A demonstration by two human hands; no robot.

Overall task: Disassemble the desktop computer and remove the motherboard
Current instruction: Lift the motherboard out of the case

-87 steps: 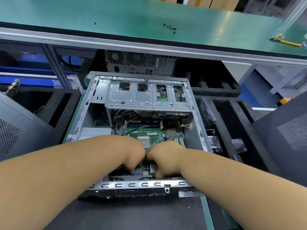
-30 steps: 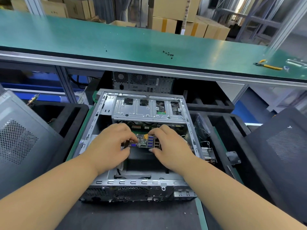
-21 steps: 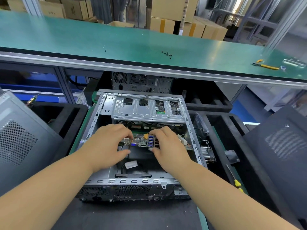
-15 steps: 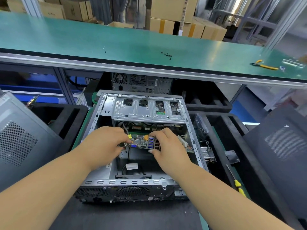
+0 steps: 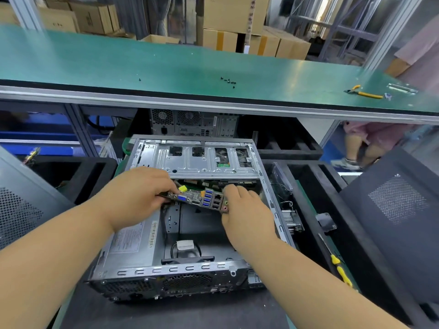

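Both hands — left grip (image 5: 140, 198), right grip (image 5: 247, 212) — hold the motherboard (image 5: 202, 198) tilted; its far edge may snag the drive cage (image 5: 202, 160)

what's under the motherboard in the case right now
Under the raised motherboard the case shows its bare metal floor, a black looped cable with a white tag and a fan frame near the front. The far part, below the board and drive cage, is hidden.

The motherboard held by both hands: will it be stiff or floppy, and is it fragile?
The motherboard probably stays stiff: it spans flat between the left hand and right hand. Likely fragile, given exposed ports. It may snag the drive cage above.
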